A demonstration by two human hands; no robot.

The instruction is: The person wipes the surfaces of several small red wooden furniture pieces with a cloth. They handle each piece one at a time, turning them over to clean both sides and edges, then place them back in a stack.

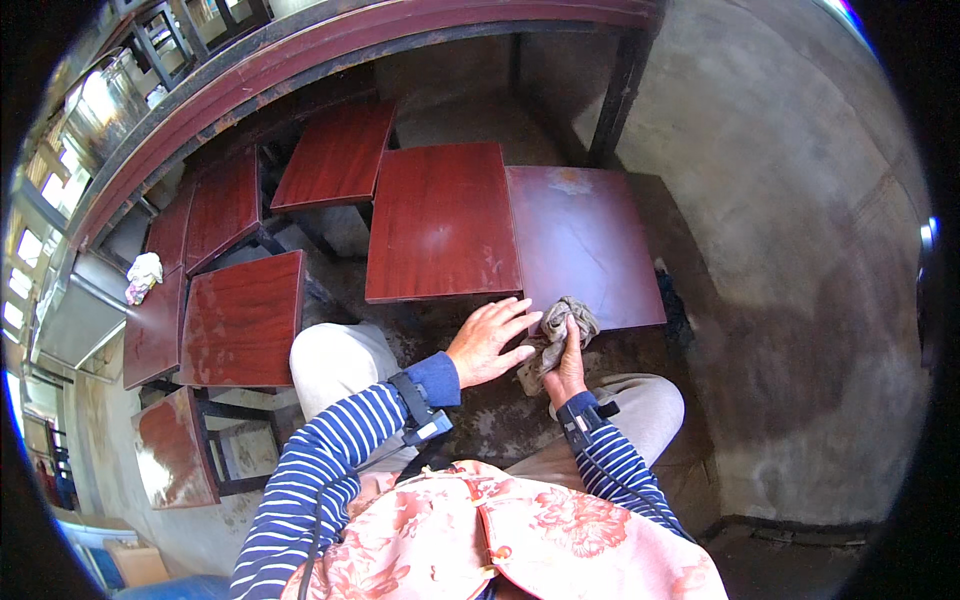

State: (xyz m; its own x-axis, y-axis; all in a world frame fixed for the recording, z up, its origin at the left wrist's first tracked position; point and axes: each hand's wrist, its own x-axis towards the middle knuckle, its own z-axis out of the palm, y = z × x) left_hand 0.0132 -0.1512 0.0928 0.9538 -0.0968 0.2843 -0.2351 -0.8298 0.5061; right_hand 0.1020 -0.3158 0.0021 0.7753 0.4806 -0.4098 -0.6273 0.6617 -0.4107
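Observation:
My right hand (568,369) grips a bunched grey cloth (570,319) at the near edge of a reddish stool top (592,247), whose surface reflects pale light and has a worn patch at its far edge. Beside the cloth, my left hand (491,341) is held with its fingers apart and nothing in it. Its fingertips come close to the cloth; whether they touch it I cannot tell. Left of the pale top and against it lies another dark red wood-grain stool top (446,217).
Several more red stools, such as one at the back (337,154) and one by my left knee (244,319), stand to the left. A white crumpled cloth (144,276) rests on one. A long table's edge (360,34) arches overhead. A bare wall (787,262) bounds the right.

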